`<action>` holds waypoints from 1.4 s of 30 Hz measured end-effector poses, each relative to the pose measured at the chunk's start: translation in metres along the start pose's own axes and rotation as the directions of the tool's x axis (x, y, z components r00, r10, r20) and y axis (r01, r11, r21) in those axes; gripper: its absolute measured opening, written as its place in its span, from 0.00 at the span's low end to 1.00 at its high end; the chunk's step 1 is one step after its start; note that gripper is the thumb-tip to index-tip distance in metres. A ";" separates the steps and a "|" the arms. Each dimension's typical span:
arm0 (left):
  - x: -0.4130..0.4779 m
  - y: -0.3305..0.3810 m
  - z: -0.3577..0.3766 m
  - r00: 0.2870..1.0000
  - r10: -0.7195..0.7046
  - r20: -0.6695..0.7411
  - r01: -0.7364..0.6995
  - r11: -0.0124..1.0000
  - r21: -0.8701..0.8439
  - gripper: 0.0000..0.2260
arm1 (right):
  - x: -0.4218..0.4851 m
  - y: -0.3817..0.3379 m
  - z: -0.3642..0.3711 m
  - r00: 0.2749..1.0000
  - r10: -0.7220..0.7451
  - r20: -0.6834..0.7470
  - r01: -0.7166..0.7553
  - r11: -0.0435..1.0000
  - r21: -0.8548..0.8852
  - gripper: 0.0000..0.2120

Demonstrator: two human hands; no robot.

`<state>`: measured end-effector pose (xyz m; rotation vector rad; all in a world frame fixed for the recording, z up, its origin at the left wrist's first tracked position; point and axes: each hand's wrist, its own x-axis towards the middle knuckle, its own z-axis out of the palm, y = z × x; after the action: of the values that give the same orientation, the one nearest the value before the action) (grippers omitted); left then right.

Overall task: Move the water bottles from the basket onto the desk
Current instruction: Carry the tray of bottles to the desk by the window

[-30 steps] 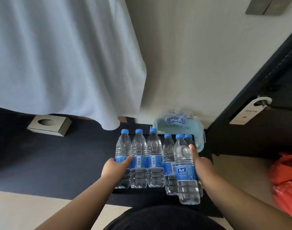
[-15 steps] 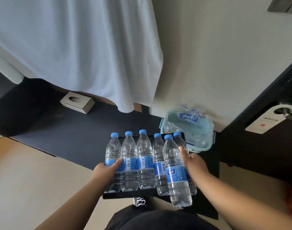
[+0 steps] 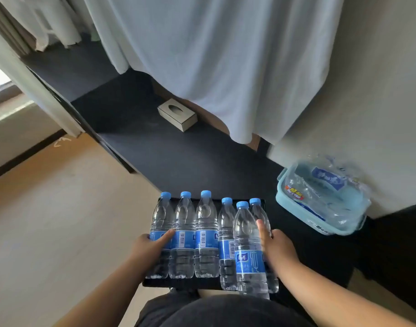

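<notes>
Several clear water bottles (image 3: 205, 234) with blue caps and blue labels stand upright in a tight row over a black flat board (image 3: 155, 283). My left hand (image 3: 150, 246) grips the leftmost bottle, thumb across its label. My right hand (image 3: 274, 244) holds the right end of the row, thumb up against a bottle, fingers hidden behind. One bottle (image 3: 248, 251) stands a little in front of the row. The light blue basket (image 3: 320, 223) sits to the right on the dark desk (image 3: 169, 156), holding only crumpled clear plastic wrap.
A grey tissue box (image 3: 177, 114) lies on the desk further back. A white cloth (image 3: 225, 62) hangs down over the desk's rear. A pale wall is behind the basket, and wooden floor lies to the left. My dark clothing fills the bottom edge.
The row of bottles, clamped between both hands, has shifted left, away from the basket. The view has swung, showing more of the desk and floor on the left.
</notes>
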<state>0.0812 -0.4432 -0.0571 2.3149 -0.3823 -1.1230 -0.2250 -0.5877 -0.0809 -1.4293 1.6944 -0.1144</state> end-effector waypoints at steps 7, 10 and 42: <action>0.005 -0.048 -0.044 0.994 -0.067 -0.085 0.054 0.989 -0.138 0.22 | 0.004 -0.045 0.050 0.991 -0.085 0.104 0.096 0.990 -0.103 0.37; 0.017 -0.068 -0.071 0.989 -0.120 -0.087 0.102 0.977 -0.186 0.25 | 0.000 -0.069 0.080 0.986 -0.096 0.135 0.114 0.984 -0.136 0.36; 0.140 -0.200 -0.365 0.896 -0.269 -0.354 0.123 0.915 -0.384 0.23 | -0.018 -0.391 0.367 0.828 -0.393 0.400 0.507 0.828 -0.237 0.34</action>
<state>0.4596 -0.2211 -0.0749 2.2123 0.2053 -0.6990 0.3090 -0.5370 -0.0652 -1.9730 1.0947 0.1587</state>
